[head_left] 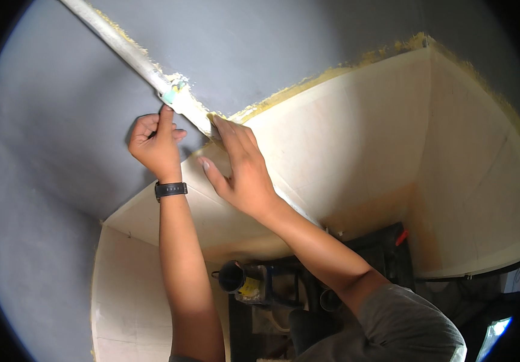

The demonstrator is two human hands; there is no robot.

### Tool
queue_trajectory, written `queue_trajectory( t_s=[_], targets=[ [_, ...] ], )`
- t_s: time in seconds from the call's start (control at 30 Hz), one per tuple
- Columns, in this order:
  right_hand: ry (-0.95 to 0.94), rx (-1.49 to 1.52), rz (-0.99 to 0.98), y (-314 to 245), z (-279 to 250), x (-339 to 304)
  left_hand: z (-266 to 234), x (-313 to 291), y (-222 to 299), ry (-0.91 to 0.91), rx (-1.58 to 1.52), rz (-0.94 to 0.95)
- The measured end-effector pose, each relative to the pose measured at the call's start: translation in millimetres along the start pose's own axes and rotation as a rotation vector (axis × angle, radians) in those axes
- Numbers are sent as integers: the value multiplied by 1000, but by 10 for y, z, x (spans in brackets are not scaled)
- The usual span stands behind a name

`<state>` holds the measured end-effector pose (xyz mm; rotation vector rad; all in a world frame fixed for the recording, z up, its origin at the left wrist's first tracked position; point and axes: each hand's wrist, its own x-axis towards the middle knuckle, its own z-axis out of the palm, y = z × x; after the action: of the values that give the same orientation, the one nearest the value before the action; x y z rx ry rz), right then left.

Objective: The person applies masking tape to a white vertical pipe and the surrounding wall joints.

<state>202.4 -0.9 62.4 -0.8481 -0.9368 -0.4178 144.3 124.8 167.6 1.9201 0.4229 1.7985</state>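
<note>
A pale strip (114, 43) runs along the corner between two grey surfaces, with rough white and yellow filler beside it. Near its lower part sits a light green patch (170, 96). My left hand (158, 145) is raised just under this patch, one digit pointing up against the strip's edge and the other fingers bent, with nothing visible in them. My right hand (240, 163) is stretched out, its fingertips against the whitish lower end (194, 114) of the strip and its thumb apart. Whatever lies beneath the right fingertips is hidden.
Cream panels (344, 114) adjoin the grey surface along a yellowish rough seam (308, 87). Below my arms are a dark bucket (231, 276), dark framed objects and a small red item (401, 238). A black watch (171, 189) is on my left wrist.
</note>
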Motion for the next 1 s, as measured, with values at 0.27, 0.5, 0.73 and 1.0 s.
queue_trajectory(
  t_s=[0.27, 0.5, 0.73, 1.0],
  targets=[
    [111, -195, 96, -163, 313, 419, -24, 21, -119, 6, -85, 140],
    [173, -314, 155, -254, 582, 427, -53, -2, -213, 69, -148, 172],
    [240, -418, 59, -64, 809, 482, -101, 67, -442, 135, -116, 285],
    [283, -583, 21, 16, 906, 450, -69, 5, -333, 201, -80, 299]
  ],
)
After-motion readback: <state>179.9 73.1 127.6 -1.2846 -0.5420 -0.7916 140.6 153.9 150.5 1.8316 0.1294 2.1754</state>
